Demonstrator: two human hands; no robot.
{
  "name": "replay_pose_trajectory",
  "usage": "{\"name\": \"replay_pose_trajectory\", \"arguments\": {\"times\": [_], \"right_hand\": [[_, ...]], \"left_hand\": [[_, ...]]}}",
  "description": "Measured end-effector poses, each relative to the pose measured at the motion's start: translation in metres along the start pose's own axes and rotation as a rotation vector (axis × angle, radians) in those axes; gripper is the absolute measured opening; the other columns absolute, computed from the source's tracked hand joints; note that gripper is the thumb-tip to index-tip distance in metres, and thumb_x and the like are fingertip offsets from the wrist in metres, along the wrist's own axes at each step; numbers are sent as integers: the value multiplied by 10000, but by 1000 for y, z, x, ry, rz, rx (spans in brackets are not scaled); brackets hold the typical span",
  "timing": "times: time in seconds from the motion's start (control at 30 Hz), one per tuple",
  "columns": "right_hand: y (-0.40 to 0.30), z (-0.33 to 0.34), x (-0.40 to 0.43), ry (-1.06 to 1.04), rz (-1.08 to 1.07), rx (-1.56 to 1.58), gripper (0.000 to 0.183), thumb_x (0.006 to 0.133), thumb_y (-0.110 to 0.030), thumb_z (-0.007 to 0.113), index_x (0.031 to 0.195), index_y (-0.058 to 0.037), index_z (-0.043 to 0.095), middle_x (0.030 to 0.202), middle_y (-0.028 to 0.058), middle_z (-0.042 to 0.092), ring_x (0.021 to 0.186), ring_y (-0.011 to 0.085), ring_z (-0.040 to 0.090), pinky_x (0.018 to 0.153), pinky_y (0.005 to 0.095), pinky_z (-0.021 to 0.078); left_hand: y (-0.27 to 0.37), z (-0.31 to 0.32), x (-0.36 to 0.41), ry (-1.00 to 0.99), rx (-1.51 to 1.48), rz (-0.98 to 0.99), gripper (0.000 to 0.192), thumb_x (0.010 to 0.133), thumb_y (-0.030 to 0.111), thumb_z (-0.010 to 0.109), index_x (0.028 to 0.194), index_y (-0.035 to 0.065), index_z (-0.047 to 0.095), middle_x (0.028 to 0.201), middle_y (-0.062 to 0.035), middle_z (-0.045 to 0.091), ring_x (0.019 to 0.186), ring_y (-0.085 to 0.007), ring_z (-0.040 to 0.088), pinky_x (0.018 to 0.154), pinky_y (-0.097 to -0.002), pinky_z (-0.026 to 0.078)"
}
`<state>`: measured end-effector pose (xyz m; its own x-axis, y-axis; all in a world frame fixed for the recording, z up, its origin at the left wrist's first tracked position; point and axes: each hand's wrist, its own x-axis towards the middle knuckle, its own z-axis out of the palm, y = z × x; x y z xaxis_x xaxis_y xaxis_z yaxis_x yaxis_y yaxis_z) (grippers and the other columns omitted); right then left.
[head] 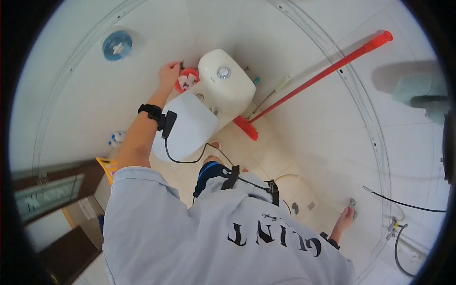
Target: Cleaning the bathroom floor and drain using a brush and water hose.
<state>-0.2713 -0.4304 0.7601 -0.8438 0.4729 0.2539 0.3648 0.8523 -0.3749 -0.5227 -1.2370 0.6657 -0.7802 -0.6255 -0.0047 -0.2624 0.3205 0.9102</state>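
My left hand point(169, 74) pinches a small dark tuft, perhaps hair point(182, 65), between thumb and fingertips. It is over the edge of a red waste bin point(178, 87) with white crumpled paper point(186, 81) in it. The bin stands beside a cream toilet tank point(228, 85) with a round push button. The toilet's pale lid point(190, 124) is down, below my left forearm. Far to the lower right, my right hand point(345, 218) is at a small metal wall fitting point(352, 202); its fingers look closed around part of it, but the grip is too small to tell.
A red broom point(310, 85) leans in the corner beside a pale-handled brush point(274, 92). A blue wall holder point(117, 45) is at upper left. A green towel point(420, 91) hangs at right, above a black hose point(406, 202) and a metal tap point(393, 226). A floor drain point(311, 205) lies near my right arm.
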Motion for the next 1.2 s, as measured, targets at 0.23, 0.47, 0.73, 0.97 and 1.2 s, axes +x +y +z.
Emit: {"name": "replay_pose_trajectory", "arguments": {"times": [0.23,0.47,0.73,0.97,1.2], "right_hand": [[-25,-32,-73,107,217,-234,252,861,-220,527,987,-9,583,833,100,628,686,170,588,604,282,472],[-87,-54,-142,164,453,-252,256,868,-223,521,987,-4,578,820,93,619,694,155,571,588,273,467],[-82,-84,-187,179,472,-320,276,884,-232,490,1014,3,553,837,89,595,689,174,554,571,274,457],[-122,-92,-184,134,508,-445,290,889,-260,470,1026,-18,553,893,88,613,749,184,575,615,296,478],[-123,-92,-196,121,546,-419,277,884,-248,481,1011,-16,561,881,90,616,747,180,577,642,292,473]], "left_hand": [[-45,-2,131,-95,286,57,172,734,218,604,768,69,684,608,-45,638,578,-138,621,569,-256,471],[-76,-10,207,-53,264,-108,135,697,182,653,751,63,688,607,-46,637,529,-131,622,525,-215,478],[-71,-19,238,-95,588,74,220,706,265,642,779,64,692,599,-42,638,547,-153,624,563,-262,482],[-82,-27,272,-141,834,365,277,724,336,597,743,74,685,671,-96,640,653,-275,618,637,-353,483],[-76,-18,267,-288,946,470,257,747,293,600,788,45,657,766,-144,627,741,-330,595,690,-399,477]]}}
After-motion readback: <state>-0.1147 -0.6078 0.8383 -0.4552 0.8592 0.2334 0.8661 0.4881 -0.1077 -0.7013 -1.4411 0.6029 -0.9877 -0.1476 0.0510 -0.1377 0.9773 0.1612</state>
